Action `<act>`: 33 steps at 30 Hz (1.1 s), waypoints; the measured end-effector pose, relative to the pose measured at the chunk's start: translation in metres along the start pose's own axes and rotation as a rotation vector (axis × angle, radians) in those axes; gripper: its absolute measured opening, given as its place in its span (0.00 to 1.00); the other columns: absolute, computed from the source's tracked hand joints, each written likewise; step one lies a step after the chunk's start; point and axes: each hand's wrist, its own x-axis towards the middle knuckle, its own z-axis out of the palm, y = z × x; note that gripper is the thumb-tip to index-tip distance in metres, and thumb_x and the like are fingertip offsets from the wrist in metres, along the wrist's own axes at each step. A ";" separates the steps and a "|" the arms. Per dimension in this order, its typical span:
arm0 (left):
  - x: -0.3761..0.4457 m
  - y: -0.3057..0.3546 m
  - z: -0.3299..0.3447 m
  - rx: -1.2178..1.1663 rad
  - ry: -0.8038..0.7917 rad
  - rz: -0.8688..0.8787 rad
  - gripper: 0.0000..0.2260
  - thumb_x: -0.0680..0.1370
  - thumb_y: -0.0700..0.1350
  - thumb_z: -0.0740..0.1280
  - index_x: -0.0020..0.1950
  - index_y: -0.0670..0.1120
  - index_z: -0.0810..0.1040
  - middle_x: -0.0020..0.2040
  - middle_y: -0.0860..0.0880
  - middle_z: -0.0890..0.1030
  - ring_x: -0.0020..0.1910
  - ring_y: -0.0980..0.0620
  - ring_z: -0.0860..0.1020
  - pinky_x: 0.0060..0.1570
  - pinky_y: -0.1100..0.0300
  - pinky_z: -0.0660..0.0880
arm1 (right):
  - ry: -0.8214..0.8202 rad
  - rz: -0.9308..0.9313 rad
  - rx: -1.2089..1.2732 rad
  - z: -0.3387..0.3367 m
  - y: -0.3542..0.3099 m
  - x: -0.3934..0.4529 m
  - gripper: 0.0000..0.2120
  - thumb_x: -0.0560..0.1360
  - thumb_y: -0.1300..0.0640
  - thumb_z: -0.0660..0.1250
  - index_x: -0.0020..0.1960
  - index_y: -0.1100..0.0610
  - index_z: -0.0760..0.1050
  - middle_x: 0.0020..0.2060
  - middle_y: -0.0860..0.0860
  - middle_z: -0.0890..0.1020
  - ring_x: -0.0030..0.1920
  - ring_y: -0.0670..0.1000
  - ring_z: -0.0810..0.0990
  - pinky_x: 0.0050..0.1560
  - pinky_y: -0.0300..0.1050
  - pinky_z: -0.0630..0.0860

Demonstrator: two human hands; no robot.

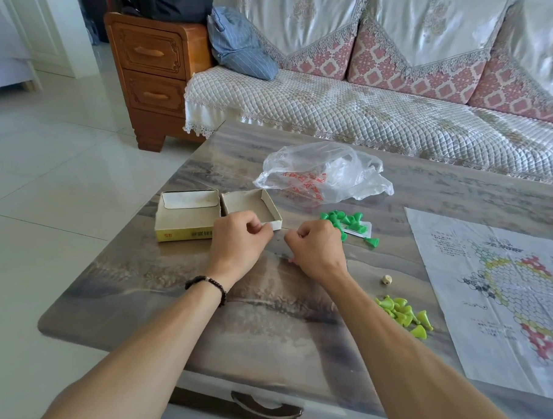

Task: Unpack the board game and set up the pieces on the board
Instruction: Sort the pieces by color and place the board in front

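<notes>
Both hands, left (238, 234) and right (313, 244), are curled, contents hidden, over the worktop (179, 324); the green pieces (344, 222) lie just beyond the right, nearer one.

Living room surroundings, seen from above the low surface (184, 311).

Surface has a marbled grey-brown top with rounded corners; a drawer handle (266, 406) shows on its near edge, below the fingers. Beyond the fingers, a sofa (375, 116) under a quilted cream cover runs along the far side, with pink-patterned cushions (421, 66) and lace-trimmed drapes on its back. A blue striped bag (239, 46) slumps at the sofa's end, far beyond the fingers. To its left a carved wooden cabinet (155, 75) with two drawers, dark cloth (177, 4) heaped on top. Glossy white floor tiles (45, 175) spread left of the fingers.
</notes>
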 end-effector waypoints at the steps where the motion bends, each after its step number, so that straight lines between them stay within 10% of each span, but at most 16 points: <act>1: 0.000 0.003 0.002 -0.016 -0.003 -0.017 0.15 0.70 0.42 0.71 0.27 0.42 0.71 0.23 0.52 0.71 0.24 0.55 0.67 0.27 0.66 0.64 | -0.002 0.021 0.022 -0.002 0.001 0.001 0.18 0.67 0.59 0.64 0.22 0.59 0.61 0.19 0.52 0.64 0.24 0.50 0.61 0.25 0.42 0.62; 6: 0.006 0.015 0.003 -0.175 -0.006 -0.202 0.15 0.73 0.45 0.70 0.29 0.40 0.73 0.25 0.45 0.76 0.20 0.49 0.74 0.18 0.62 0.66 | -0.011 0.105 0.123 -0.011 0.006 0.009 0.16 0.68 0.59 0.64 0.25 0.65 0.65 0.23 0.54 0.65 0.27 0.50 0.63 0.28 0.41 0.62; 21: -0.042 0.152 0.098 -0.314 -0.253 -0.030 0.15 0.71 0.43 0.71 0.26 0.40 0.74 0.22 0.51 0.75 0.23 0.59 0.71 0.30 0.67 0.69 | 0.337 0.186 0.107 -0.166 0.082 -0.036 0.20 0.72 0.57 0.63 0.25 0.59 0.61 0.24 0.62 0.69 0.27 0.50 0.67 0.26 0.43 0.60; 33: -0.130 0.232 0.236 -0.315 -0.474 -0.054 0.14 0.71 0.44 0.69 0.29 0.40 0.71 0.28 0.44 0.78 0.29 0.48 0.76 0.33 0.53 0.76 | 0.504 0.385 -0.139 -0.253 0.206 -0.089 0.22 0.76 0.56 0.61 0.25 0.58 0.62 0.17 0.48 0.64 0.18 0.46 0.61 0.23 0.42 0.58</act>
